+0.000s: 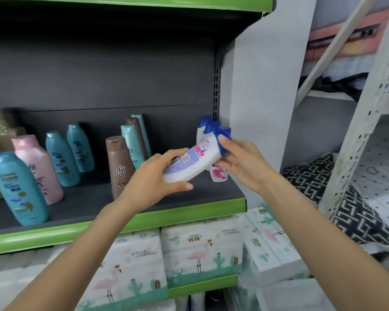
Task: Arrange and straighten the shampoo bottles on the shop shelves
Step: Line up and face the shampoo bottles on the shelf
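A white shampoo bottle with a blue cap (195, 159) is tilted in the air above the right end of the shelf (130, 217), cap up to the right. My left hand (154, 179) grips its bottom end. My right hand (240, 162) holds the cap end, thumb on the blue cap. Behind it stand two more white bottles with blue caps (206, 127) and a small white and pink bottle (218, 173). Further left stand brown bottles (118, 167), teal bottles (130, 140), blue bottles (19, 187) and a pink bottle (37, 169).
A white side panel (261, 86) closes the shelf on the right. Packs of tissue with flamingo prints (202, 250) fill the shelf below. Gold bottles (0, 131) stand at the far left. A white metal rack (368, 108) and patterned bedding (328, 176) lie to the right.
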{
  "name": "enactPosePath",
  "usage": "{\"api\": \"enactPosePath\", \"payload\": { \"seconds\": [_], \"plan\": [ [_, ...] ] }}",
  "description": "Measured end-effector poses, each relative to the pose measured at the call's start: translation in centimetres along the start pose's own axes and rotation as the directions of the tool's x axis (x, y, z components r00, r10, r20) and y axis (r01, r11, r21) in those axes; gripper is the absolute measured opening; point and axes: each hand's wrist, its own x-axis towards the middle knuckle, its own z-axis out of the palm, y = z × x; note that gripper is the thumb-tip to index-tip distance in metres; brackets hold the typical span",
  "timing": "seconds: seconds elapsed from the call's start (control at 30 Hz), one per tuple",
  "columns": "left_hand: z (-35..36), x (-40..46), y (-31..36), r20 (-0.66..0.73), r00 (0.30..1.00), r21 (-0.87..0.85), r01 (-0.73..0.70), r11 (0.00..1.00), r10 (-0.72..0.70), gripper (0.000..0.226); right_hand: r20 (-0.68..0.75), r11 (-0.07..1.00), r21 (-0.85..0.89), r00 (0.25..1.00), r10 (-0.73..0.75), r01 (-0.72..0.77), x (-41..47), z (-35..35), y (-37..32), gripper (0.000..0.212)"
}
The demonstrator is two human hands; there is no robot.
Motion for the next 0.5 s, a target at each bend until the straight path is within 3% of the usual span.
{"api": "enactPosePath", "payload": {
  "seconds": [0.13,0.33,0.5],
  "plan": [
    [0.2,-0.6,0.6,-0.066,0.996,0.156,-0.047,0.987,0.058,0.08,-0.019,0.997,0.078,1.0,-0.02,0.021,-0.7,-0.3,0.0,0.022],
    [0.2,-0.9,0.7,-0.058,0.976,0.28,-0.184,0.942,0.208,0.083,0.007,0.963,0.267,0.999,-0.031,0.028,-1.4,-1.1,0.2,0.025],
    [0.4,-1.1,0.7,-0.083,0.969,0.361,-0.187,0.914,0.231,0.083,0.031,0.944,0.33,0.999,-0.029,0.017,-1.2,-1.1,0.5,0.031]
  ]
}}
